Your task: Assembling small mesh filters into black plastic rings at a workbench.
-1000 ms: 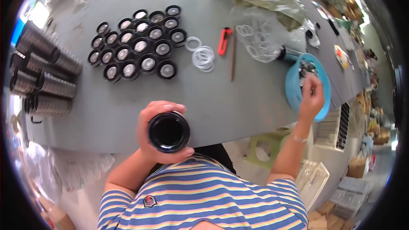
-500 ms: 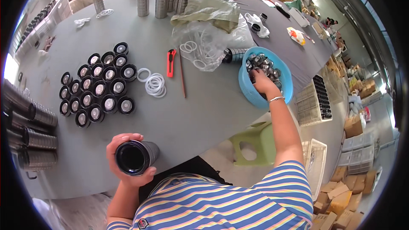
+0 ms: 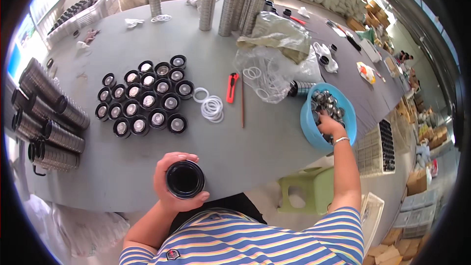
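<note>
My left hand (image 3: 163, 181) is wrapped round a black-rimmed cup (image 3: 185, 180), held above the near table edge with its dark round mouth facing up. My right hand (image 3: 329, 124) reaches into a light blue plastic basin (image 3: 307, 123) at the table's right side. Small shiny metal pieces (image 3: 329, 102) fill it, and my fingertips are partly hidden among them, so their grip does not show. Left of centre, several black-rimmed round parts (image 3: 148, 99) with pale discs inside stand in rows. White rings (image 3: 212, 109) lie in a loose pile beside them.
A red utility knife (image 3: 232, 88) and a thin brown stick (image 3: 242, 103) lie mid-table. Clear plastic bags (image 3: 267, 71) sit behind. Tall stacks of metal cylinders (image 3: 230, 5) stand at the back, others (image 3: 64, 137) at the left. A green stool (image 3: 306, 191) is below the right edge.
The view has shifted, so the table things appear farther right and most of them lower. My left hand still holds the cup, now more upright; my right hand stays in the basin.
</note>
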Tool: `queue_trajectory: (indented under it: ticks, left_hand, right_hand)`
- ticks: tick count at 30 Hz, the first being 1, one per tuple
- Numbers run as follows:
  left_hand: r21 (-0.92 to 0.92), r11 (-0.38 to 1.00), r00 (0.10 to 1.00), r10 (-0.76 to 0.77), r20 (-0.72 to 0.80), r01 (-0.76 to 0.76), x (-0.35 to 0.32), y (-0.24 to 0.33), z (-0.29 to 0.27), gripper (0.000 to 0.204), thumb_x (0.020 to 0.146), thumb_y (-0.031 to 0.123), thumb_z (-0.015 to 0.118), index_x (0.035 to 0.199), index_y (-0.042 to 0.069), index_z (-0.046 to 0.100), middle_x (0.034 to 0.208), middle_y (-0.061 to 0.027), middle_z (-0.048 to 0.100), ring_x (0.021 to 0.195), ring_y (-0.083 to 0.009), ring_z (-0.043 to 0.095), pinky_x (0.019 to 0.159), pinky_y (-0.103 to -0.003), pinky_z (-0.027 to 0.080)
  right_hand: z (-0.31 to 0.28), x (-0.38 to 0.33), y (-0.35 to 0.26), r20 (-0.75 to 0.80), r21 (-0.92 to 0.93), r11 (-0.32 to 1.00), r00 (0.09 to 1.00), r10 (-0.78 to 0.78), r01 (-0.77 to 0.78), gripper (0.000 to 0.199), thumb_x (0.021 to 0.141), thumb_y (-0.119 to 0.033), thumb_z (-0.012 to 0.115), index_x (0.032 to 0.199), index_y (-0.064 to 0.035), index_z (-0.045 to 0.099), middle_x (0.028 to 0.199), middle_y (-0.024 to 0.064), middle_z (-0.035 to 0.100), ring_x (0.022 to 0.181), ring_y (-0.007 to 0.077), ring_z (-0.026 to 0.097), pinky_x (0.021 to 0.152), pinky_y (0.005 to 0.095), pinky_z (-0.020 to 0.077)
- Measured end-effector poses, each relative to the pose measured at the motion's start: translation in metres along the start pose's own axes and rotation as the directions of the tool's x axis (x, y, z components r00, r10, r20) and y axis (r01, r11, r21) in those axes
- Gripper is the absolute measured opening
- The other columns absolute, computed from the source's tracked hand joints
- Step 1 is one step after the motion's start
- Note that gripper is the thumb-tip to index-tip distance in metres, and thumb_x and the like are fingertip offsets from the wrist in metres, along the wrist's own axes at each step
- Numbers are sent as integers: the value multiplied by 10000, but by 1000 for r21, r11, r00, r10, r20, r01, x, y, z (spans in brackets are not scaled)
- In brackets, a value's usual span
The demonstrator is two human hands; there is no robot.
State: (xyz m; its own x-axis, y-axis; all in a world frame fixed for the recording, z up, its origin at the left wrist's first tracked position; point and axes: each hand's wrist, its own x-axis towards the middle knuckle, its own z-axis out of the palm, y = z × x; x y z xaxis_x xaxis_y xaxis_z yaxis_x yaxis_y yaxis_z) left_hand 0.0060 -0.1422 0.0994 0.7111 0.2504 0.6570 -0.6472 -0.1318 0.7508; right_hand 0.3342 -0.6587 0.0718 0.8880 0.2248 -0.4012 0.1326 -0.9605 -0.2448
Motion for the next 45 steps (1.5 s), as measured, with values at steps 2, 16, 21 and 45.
queue_trajectory:
  ticks: [2,16,21,45]
  left_hand:
    - [-26,999,999,-36,-3,36,-3,3,0,864,675,197,1019,1369,-21,554,1236,-195,668,1132,-283,703,949,-398,593]
    - [-50,998,999,-41,5,41,-3,-1,2,868,681,197,1018,1380,-22,553,1249,-184,658,1158,-287,705,960,-403,599]
    - [-46,998,999,-34,-1,34,-2,-1,4,875,681,198,1019,1383,-19,545,1251,-191,661,1145,-288,702,964,-409,597]
    - [-37,999,999,-34,-19,33,3,5,1,870,661,243,1050,1368,-15,613,1237,-179,713,1120,-270,711,942,-373,594]
  right_hand:
    - [0,-3,-6,15,-28,1000,1000,6,-5,810,776,-248,853,1516,-30,605,1675,285,376,1517,479,454,1293,452,369]
    - [-27,-29,-4,-187,291,957,981,54,2,525,734,-197,873,1202,15,764,1199,129,720,1170,277,686,1053,385,527]
    - [-37,-48,8,-425,369,922,904,53,120,461,741,-209,915,1126,1,771,1124,81,710,996,198,664,913,351,541]
    - [132,-48,-274,-558,-345,689,450,-697,638,129,877,-234,822,959,-145,779,1510,39,628,1515,364,430,1257,608,241]
